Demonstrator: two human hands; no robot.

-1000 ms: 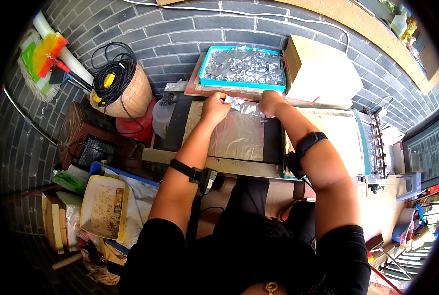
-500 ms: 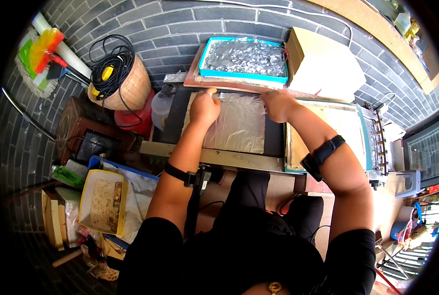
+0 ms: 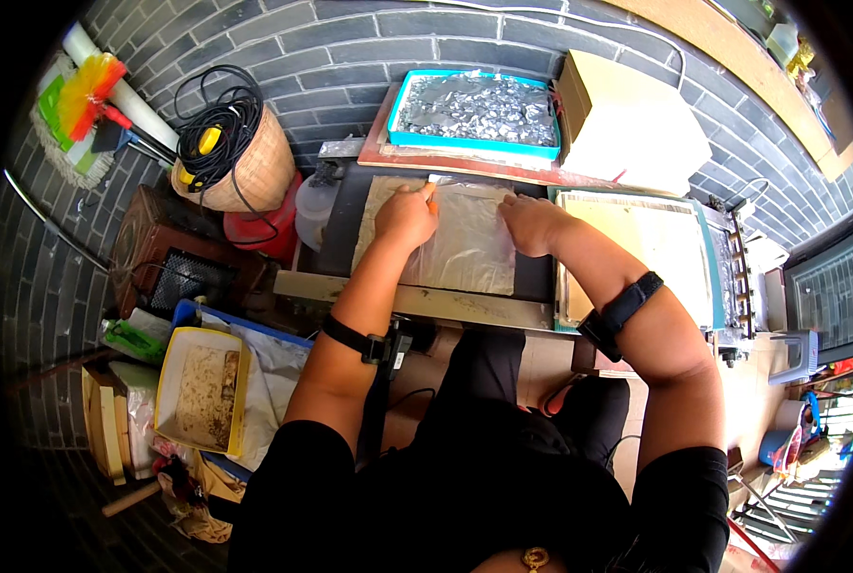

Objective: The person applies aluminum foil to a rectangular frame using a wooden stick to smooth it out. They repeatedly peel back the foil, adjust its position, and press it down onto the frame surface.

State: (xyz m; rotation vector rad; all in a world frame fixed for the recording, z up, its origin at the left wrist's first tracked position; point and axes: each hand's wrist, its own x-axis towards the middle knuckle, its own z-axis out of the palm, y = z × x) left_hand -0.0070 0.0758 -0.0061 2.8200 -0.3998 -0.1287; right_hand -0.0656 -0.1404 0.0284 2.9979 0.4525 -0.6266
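Note:
A thin, shiny, wrinkled film (image 3: 469, 229) lies over a brownish paper sheet (image 3: 379, 205) on the dark worktop. My left hand (image 3: 407, 220) is curled at the film's far left side, thumb and forefinger together on its edge. Opposite it, my right hand (image 3: 536, 225) pinches the film's far right corner with bent fingers. A small bright fold shows beside the left fingertips. The undersides of both hands are hidden.
Behind the sheet, a turquoise tray (image 3: 552, 151) of silvery flakes rests on a reddish board (image 3: 379, 143). A stack of papers (image 3: 636, 248) lies to the right, with a cardboard box (image 3: 627, 124) behind. A basket of cable (image 3: 259, 162) and yellow tub (image 3: 242, 401) stand left.
My left hand has shifted right and slightly nearer. My right hand has come a little left and nearer, so the two are closer together. More brown paper shows at the left.

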